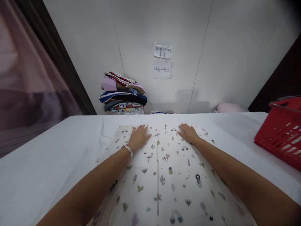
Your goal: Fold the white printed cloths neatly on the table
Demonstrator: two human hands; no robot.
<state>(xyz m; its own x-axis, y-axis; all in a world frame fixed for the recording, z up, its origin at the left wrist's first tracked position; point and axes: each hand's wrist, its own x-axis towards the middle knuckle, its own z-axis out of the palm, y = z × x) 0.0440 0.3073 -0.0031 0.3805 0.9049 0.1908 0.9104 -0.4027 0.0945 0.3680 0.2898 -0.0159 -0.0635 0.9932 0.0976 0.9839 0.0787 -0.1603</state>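
Note:
A white printed cloth with small palms, rainbows and cacti lies spread over the table, its near part running off the bottom of the view. My left hand rests flat on its far left part, fingers spread, a silver bracelet on the wrist. On the far right part my right hand lies flat too, palm down. Both hands press on the cloth near its far edge, apart from each other. A dark line runs lengthwise down the middle of the cloth. Neither hand grips anything.
The white table ends at a far edge before a pale wall. A pile of folded fabrics stands behind it on the left. On the right is a red plastic basket. A pinkish curtain hangs at left; handwritten paper signs are on the wall.

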